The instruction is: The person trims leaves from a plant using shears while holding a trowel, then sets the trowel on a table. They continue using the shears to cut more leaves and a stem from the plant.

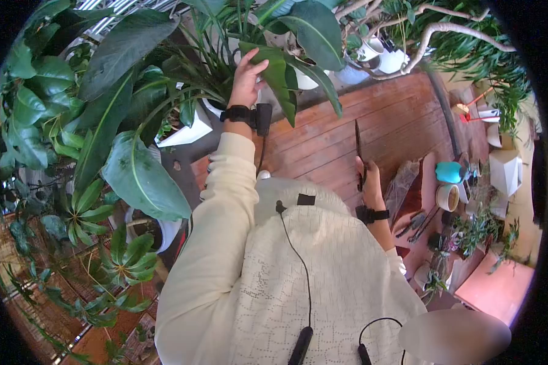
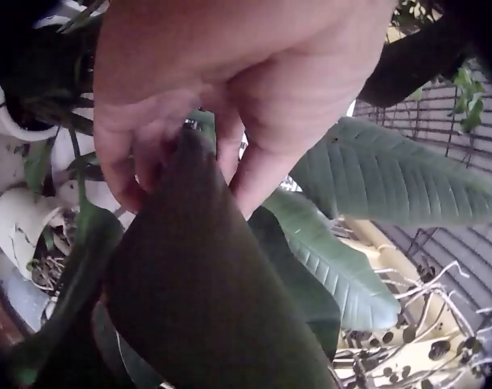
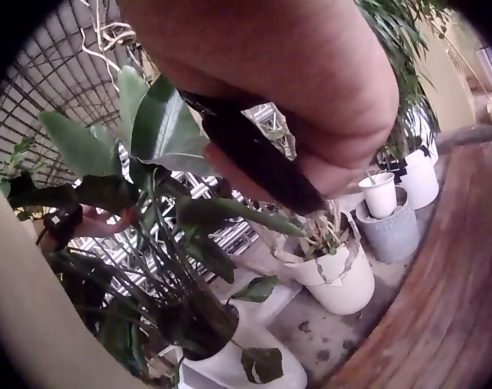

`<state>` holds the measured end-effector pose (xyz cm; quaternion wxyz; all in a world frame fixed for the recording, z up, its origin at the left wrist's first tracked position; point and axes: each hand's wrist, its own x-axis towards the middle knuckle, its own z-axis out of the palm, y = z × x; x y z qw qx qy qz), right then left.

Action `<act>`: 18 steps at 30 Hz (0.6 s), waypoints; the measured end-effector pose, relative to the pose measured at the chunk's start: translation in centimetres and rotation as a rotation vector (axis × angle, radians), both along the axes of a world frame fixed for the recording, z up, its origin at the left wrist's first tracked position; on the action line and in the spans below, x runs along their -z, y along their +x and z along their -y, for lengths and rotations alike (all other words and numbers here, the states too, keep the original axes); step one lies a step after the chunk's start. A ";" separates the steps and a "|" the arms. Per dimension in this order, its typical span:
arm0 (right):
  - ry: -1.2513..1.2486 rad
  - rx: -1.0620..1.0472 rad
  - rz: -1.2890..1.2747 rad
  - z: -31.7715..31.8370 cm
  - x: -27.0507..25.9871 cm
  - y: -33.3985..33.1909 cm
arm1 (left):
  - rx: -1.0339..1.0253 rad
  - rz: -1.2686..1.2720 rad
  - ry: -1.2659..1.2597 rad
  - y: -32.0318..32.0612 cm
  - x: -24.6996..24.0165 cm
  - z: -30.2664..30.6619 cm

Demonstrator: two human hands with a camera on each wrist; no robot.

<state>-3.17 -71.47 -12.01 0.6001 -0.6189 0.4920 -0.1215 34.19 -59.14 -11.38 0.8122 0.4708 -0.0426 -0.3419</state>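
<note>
My left hand (image 1: pixel 246 79) is at a large green leaf (image 1: pixel 275 73) of a tall broad-leaved plant, at the top of the head view. In the left wrist view, the fingers and thumb curl round the narrow end of that leaf (image 2: pixel 209 275), which hangs broad side toward the camera. Lower and to the right, my right hand (image 1: pixel 371 176) grips a long thin dark blade (image 1: pixel 357 137), pointing away from my body over the wooden floor. Its black handle (image 3: pixel 258 158) shows in the right wrist view, inside the curled fingers. The plant's stems rise from a white pot (image 3: pixel 262 356).
Dense foliage (image 1: pixel 146 170) fills the left side. Potted plants stand along the edge of the wooden floor (image 1: pixel 323 158), including a white pot (image 3: pixel 347 284) and a grey pot (image 3: pixel 391 231). At right are a turquoise pot (image 1: pixel 449 172), tools (image 1: pixel 417 224) and a pink board (image 1: pixel 496 281).
</note>
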 end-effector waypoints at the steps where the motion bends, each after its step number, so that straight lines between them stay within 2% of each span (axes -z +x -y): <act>1: -0.041 -0.044 0.003 -0.5 -0.9 0.6 | 0.013 -0.008 0.006 -0.2 0.4 0.0; 7: -0.026 -0.159 0.060 -1.7 -2.2 3.1 | 0.002 0.131 0.109 -2.3 0.6 -0.4; 9: 0.008 -0.174 0.152 -3.0 -4.4 4.7 | 0.002 0.155 0.035 -2.4 1.1 -0.4; 13: -0.013 -0.285 0.183 -4.4 -5.3 7.0 | -0.032 0.135 0.011 -3.2 1.3 -0.4; 14: -0.158 -0.350 0.219 -4.2 -4.3 7.5 | -0.038 0.156 0.032 -3.5 1.3 -0.4; 18: -0.340 -0.400 0.180 -4.1 -2.8 9.8 | -0.059 0.201 0.070 -3.8 2.1 -0.3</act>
